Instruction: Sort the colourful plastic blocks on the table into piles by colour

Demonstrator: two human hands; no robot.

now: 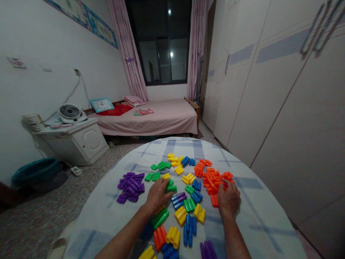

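Left hand (159, 197) at green pieces (171, 188), right hand (229, 198) at orange pile (211, 181); can't tell if either grips anything. Teal basin (37, 172) on floor (118, 154), contents unreadable.

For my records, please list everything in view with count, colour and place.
Table: one, whitish, front
Purple pieces: many, purple, mostly table's left
Orange pieces: many, orange, mostly table's right
Green pieces: several, green, central
Yellow pieces: several, yellow, on table
Blue pieces: several, blue, on table
Window: one, dark, back
Curtains: two, pink, beside window
Bed: one, pink, below window
Red cloth: one, red, on bed
Clock: one, blue frame, bed's left end
Wall picture: one, bluish, upper left
Cabinet: one, white, left
Fan: one, white, on cabinet
Tub: one, teal, left floor
Wardrobe: one, whitish, right
Left hand: one, by green pieces
Right hand: one, by orange pieces
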